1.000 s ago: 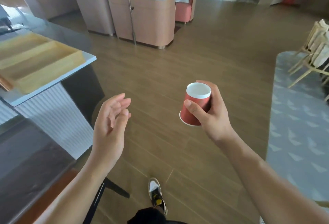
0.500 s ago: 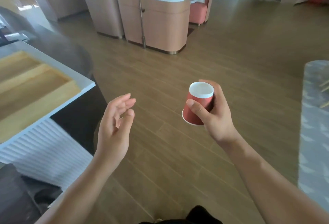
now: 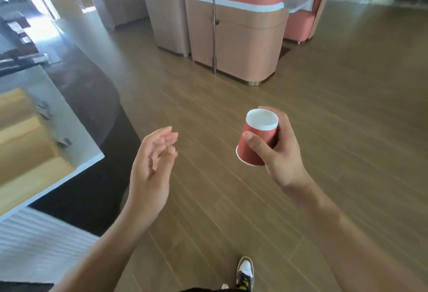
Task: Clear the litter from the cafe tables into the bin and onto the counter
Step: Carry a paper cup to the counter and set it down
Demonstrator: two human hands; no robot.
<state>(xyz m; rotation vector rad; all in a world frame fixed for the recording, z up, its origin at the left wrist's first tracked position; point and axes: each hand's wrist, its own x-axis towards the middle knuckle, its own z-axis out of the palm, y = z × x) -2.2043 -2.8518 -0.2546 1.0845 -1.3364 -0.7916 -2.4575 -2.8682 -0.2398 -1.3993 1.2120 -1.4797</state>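
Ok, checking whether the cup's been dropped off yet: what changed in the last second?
Nothing was taken or let go. The person walked on: the booth seats drew nearer, the grey rug left the view on the right. The right hand still grips the red paper cup; the left hand stays open and empty.

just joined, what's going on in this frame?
A person is clearing up in a cafe. Their right hand grips a red paper cup held out over the wooden floor, apparently with its narrow end up. The left hand is empty, with relaxed fingers. A white counter carrying a wooden tray sits at the left, and booth seating is ahead. No bin is in view, so the cup has not been dropped off yet.
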